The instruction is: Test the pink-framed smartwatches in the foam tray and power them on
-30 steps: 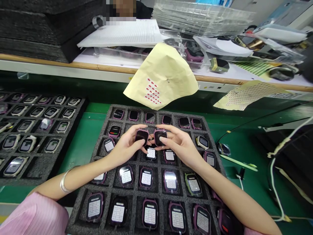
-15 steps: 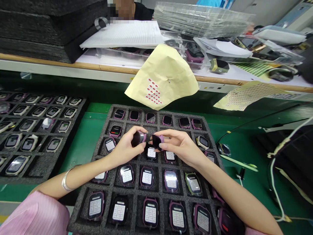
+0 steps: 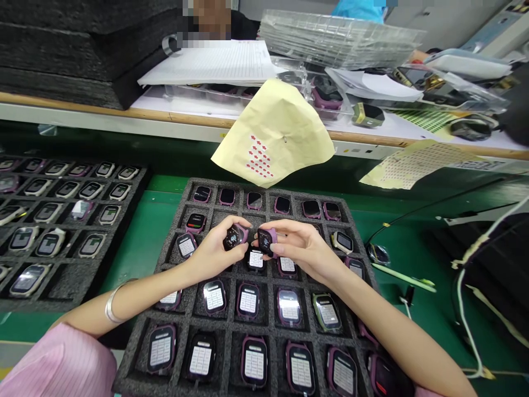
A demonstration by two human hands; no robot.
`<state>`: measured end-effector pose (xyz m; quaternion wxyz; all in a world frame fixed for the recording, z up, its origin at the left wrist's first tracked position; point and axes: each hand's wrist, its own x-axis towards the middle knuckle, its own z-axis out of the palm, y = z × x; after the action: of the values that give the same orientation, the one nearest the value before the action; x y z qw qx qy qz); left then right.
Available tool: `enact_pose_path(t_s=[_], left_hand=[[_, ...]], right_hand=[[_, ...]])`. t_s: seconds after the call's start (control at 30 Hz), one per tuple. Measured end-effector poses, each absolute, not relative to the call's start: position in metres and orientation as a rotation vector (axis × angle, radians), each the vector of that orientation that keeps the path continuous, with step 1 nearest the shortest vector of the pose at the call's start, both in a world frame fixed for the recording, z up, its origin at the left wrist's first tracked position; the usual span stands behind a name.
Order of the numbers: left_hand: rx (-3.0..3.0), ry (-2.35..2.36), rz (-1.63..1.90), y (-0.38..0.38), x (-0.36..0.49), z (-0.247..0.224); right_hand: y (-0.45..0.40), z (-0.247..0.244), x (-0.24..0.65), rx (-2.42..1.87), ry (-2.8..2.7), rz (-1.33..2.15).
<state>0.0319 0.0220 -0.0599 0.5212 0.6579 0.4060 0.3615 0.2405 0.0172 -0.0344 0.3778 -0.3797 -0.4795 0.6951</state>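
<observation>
My left hand [image 3: 221, 245] is closed on a purple smartwatch case [image 3: 235, 237] whose dark screen shows a lit watch face. Close beside it, my right hand [image 3: 303, 245] grips a second purple smartwatch case [image 3: 265, 240], its screen also lit. Both watches are held a little apart above a dark foam tray [image 3: 231, 325] with square compartments. Many strapless watches lie in the tray, several with white keypad-like screens, such as the watch [image 3: 253, 361] near the front. Watches in the back row have dark screens. My hands and forearms hide some compartments.
At the left, another foam tray [image 3: 66, 286] holds pale and purple watches. A shelf [image 3: 182, 124] behind carries papers [image 3: 210, 63], clear plastic trays [image 3: 339, 36] and black foam blocks [image 3: 61, 66]. Yellow sticker sheets [image 3: 281, 132] hang from its edge. A green pen-like stick [image 3: 405, 277] and cables lie right.
The screens of both held watches have gone from black to lit watch faces. My hands stay almost in the same place; the view shifts slightly.
</observation>
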Motion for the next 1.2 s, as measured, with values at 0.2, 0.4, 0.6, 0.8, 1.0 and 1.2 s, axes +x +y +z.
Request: enact_pose_path(t_s=[0.2,0.4,0.6,0.8,1.0,1.2], left_hand=[[1.627,0.959,0.871,0.023,0.0297,-0.061],[1.658,0.972,0.869,0.0252,0.0296,-0.0612],[1.665,0.973,0.898,0.0241,0.0289,-0.059],[1.685,0.942,0.883,0.0228,0.0283,-0.0581],[1.669,0.968,0.914,0.0259,0.0299,-0.0618],[1.681,0.971,0.875,0.025,0.0301,-0.0613]], right_hand=[[0.0154,-0.0314,0.2407,-0.997,-1.251,1.754],[0.016,-0.0325,0.2414,-0.998,-1.261,1.748],[0.0147,-0.0304,0.2412,-1.009,-1.253,1.739],[0.0129,-0.0277,0.2408,-1.0,-1.264,1.743],[0.0135,-0.0302,0.2396,-1.009,-1.276,1.729],[0.0152,-0.0345,0.2401,-1.018,-1.279,1.722]])
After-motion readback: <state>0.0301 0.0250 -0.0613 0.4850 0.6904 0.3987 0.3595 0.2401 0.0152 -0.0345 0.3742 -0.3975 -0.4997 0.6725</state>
